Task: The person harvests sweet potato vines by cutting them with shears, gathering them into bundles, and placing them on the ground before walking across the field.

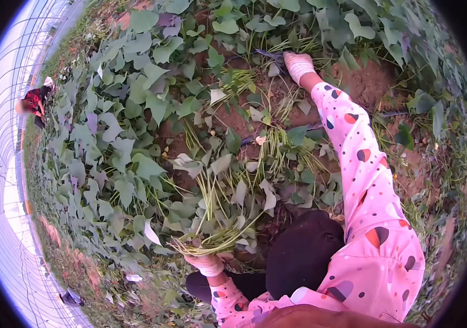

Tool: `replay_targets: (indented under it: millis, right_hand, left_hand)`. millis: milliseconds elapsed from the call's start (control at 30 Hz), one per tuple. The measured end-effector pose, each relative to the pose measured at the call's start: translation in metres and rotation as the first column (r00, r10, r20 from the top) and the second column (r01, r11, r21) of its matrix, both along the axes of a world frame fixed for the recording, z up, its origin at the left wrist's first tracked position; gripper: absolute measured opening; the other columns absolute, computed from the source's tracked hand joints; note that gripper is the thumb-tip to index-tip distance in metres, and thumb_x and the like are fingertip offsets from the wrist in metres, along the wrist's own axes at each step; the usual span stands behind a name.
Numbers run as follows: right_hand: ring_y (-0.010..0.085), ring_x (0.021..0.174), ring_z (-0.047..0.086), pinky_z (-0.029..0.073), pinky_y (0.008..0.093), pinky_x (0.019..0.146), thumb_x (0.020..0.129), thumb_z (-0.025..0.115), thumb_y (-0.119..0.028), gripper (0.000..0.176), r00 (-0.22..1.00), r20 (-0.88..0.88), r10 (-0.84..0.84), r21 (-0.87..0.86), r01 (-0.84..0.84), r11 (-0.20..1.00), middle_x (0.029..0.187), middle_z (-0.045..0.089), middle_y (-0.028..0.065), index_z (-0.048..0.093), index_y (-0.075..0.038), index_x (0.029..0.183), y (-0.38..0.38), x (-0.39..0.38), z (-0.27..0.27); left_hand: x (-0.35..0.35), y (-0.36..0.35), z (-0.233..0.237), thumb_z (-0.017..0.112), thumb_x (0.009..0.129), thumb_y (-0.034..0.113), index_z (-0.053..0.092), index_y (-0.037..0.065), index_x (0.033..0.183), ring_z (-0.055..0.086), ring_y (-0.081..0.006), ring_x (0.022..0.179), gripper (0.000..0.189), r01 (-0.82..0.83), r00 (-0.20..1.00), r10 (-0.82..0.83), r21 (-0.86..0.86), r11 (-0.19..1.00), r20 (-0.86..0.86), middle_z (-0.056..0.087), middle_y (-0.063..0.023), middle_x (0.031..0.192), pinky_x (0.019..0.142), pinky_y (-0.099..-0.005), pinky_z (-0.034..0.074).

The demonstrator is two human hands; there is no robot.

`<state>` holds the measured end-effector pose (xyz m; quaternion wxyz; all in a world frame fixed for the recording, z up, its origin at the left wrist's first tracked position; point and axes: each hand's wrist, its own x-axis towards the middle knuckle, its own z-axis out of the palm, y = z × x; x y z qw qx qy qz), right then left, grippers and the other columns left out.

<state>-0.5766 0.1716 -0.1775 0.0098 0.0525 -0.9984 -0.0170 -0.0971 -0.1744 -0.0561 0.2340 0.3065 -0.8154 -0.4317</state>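
My left hand (206, 264), in a pale wrapped glove or band, is closed around a bunch of cut leafy stems (211, 238) low in the view, beside my dark-clad knee (304, 246). The leaves of the bunch point forward and the pale stem ends lie across my fingers. Farther forward, my right hand (299, 65) is down among the vines, closed on what look like dark scissors (270, 54). Their blades reach left into a patch of thin green stems (293, 45). The grip itself is mostly hidden by my hand.
Heart-shaped green leaves (129, 109) cover the ground ahead and to the left. Bare soil (364, 82) and stem stubble (277, 153) show between them. A dark hose (315, 126) crosses the bed. Another person (35, 104) is at far left by the greenhouse frame (4, 136).
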Motion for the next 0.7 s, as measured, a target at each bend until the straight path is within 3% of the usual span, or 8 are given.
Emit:
replay_targets:
  millis: [33, 100, 167, 233, 433, 533, 633, 700]
  right_hand:
    - [0.0256, 0.091, 0.067, 0.053, 0.0380, 0.072, 0.084, 0.050, -0.007, 0.017, 1.000, 0.000, -0.004, 0.009, 0.004, 1.000, 0.097, 0.068, 0.0133, 0.064, -0.007, 0.094, 0.002, 0.006, 0.005]
    - [0.0288, 0.092, 0.066, 0.053, 0.0400, 0.075, 0.084, 0.048, -0.005, 0.019, 1.000, 0.009, 0.002, -0.082, -0.002, 0.997, 0.097, 0.067, 0.0148, 0.063, -0.007, 0.095, 0.005, 0.019, 0.018]
    - [0.0334, 0.088, 0.064, 0.050, 0.0428, 0.075, 0.082, 0.048, -0.010, 0.021, 1.000, -0.012, -0.007, -0.161, 0.005, 0.987, 0.093, 0.066, 0.0161, 0.059, -0.008, 0.098, 0.008, 0.030, 0.037]
    - [0.0330, 0.088, 0.064, 0.050, 0.0436, 0.075, 0.080, 0.051, -0.014, 0.021, 0.996, -0.035, -0.082, -0.164, 0.075, 0.984, 0.093, 0.066, 0.0161, 0.060, -0.008, 0.099, 0.014, 0.042, 0.063]
    - [0.0268, 0.065, 0.064, 0.050, 0.0352, 0.062, 0.079, 0.066, -0.033, 0.030, 0.970, -0.223, -0.097, -0.612, -0.061, 0.789, 0.071, 0.065, 0.0129, 0.062, -0.004, 0.085, 0.008, 0.152, 0.142]
    - [0.0044, 0.057, 0.057, 0.047, 0.0230, 0.052, 0.075, 0.072, -0.016, 0.020, 0.898, 0.356, 0.259, -0.890, 0.241, 0.388, 0.065, 0.062, 0.0001, 0.063, -0.004, 0.087, -0.038, 0.245, 0.177]
    - [0.0210, 0.067, 0.064, 0.050, 0.0335, 0.065, 0.075, 0.071, -0.033, 0.034, 0.746, 0.443, 0.497, -0.836, 0.145, 0.528, 0.074, 0.065, 0.0123, 0.064, -0.003, 0.090, -0.082, 0.309, 0.151]
    - [0.0161, 0.060, 0.061, 0.048, 0.0300, 0.059, 0.076, 0.072, -0.031, 0.032, 0.711, 0.455, 0.536, -0.866, 0.215, 0.451, 0.070, 0.065, 0.0090, 0.065, -0.002, 0.090, -0.102, 0.331, 0.120]
  left_hand:
    - [-0.006, 0.011, 0.009, 0.056, 0.088, 0.013, 0.048, -0.004, 0.126, 0.050, -0.0307, 0.117, 0.043, -0.118, 0.992, 0.127, 0.229, 0.966, -0.023, 0.048, -0.0210, 0.133, 0.095, -0.0384, 0.041]
    - [-0.012, 0.015, 0.017, 0.054, 0.089, 0.020, 0.045, -0.004, 0.129, 0.051, -0.0303, 0.114, 0.048, 0.173, 0.981, -0.160, -0.126, 0.977, 0.110, 0.050, -0.0226, 0.127, 0.093, -0.0390, 0.042]
    - [-0.023, 0.026, 0.034, 0.056, 0.086, 0.025, 0.051, -0.005, 0.123, 0.058, -0.0201, 0.090, 0.049, 0.269, 0.943, -0.307, 0.248, 0.931, 0.129, 0.060, -0.0191, 0.114, 0.079, -0.0329, 0.047]
    - [-0.031, 0.036, 0.040, 0.066, 0.077, 0.025, 0.064, -0.003, 0.097, 0.056, -0.0133, 0.066, 0.035, 0.327, 0.921, -0.364, 0.230, 0.916, 0.141, 0.065, -0.0067, 0.074, 0.065, -0.0308, 0.047]
    - [-0.033, 0.039, -0.001, 0.069, 0.073, 0.026, 0.062, -0.003, 0.100, 0.060, -0.0168, 0.073, 0.040, 0.422, 0.874, -0.486, 0.472, 0.774, 0.017, 0.066, -0.0067, 0.082, 0.068, -0.0300, 0.047]
    - [-0.054, 0.056, 0.002, 0.068, 0.073, 0.028, 0.055, -0.003, 0.115, 0.060, -0.0166, 0.077, 0.053, 0.416, 0.891, -0.438, 0.595, 0.688, -0.116, 0.065, -0.0067, 0.090, 0.069, -0.0290, 0.048]
    - [-0.070, 0.067, -0.003, 0.068, 0.075, 0.024, 0.047, -0.001, 0.129, 0.059, -0.0148, 0.082, 0.063, 0.454, 0.869, -0.467, 0.632, 0.628, -0.161, 0.062, -0.0066, 0.099, 0.070, -0.0288, 0.050]
    - [-0.067, 0.055, -0.016, 0.069, 0.076, 0.020, 0.050, 0.000, 0.126, 0.058, -0.0142, 0.084, 0.058, 0.409, 0.815, -0.565, 0.559, 0.721, 0.133, 0.062, -0.0069, 0.099, 0.071, -0.0294, 0.050]
